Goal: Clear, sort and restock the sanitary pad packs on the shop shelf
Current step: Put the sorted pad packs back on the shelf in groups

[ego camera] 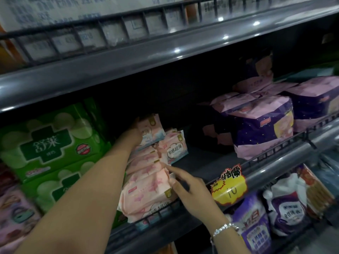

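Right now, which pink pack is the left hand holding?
The upright pink pack at the back of the row, gripped by the left hand; the others lie stacked in front.

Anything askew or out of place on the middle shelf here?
Yes. One pink pack, held by the left hand, stands tilted at the back while the other pink packs lie flat. The purple packs sit crumpled and uneven.

one head-worn wide-angle view, tilted, looking forward and down, close to the shop shelf (183, 57).
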`<state>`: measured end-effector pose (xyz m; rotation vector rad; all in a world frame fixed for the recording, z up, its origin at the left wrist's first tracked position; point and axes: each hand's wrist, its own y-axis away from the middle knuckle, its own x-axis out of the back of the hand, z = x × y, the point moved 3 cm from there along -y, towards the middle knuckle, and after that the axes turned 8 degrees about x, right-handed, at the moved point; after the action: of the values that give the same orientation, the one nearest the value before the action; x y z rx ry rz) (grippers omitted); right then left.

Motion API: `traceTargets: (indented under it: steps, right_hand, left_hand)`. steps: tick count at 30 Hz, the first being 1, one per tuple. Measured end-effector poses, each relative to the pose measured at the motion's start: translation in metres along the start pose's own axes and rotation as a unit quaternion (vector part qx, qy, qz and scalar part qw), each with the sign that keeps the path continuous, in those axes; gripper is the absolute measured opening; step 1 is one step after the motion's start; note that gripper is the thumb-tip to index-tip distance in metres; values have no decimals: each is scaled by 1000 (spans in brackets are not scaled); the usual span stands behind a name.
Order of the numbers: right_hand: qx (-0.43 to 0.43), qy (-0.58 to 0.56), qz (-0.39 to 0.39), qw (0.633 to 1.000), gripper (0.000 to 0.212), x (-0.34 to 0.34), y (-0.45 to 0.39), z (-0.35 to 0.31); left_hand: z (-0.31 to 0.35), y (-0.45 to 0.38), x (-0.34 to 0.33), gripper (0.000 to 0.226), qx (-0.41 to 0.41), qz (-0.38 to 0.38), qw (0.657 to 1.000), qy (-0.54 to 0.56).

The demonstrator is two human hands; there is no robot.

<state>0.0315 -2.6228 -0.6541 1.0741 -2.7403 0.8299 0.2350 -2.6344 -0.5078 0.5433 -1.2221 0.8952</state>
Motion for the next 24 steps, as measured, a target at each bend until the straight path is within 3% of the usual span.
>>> traceTargets:
  steps: [5,10,13,19,24]
  right_hand:
    - [10,-2,8,1000,34,-4,2,0]
    - [17,-29,14,999,32,3,3,-8]
    - [28,-36,28,999,32,3,12,-19]
    - [32,12,81,996,46,0,54,-31]
    - [25,54,92,994,29,-5,106,-50]
  left_hand:
    - [2,11,-5,75,2,7,1000,-23]
    - [4,19,-1,70,-61,58,996,39]
    - [6,56,-1,64,-91,48,983,155]
    - [-36,160,-10,53,-179,37,954,236]
    - [-86,241,-27,40,-203,91,939,264]
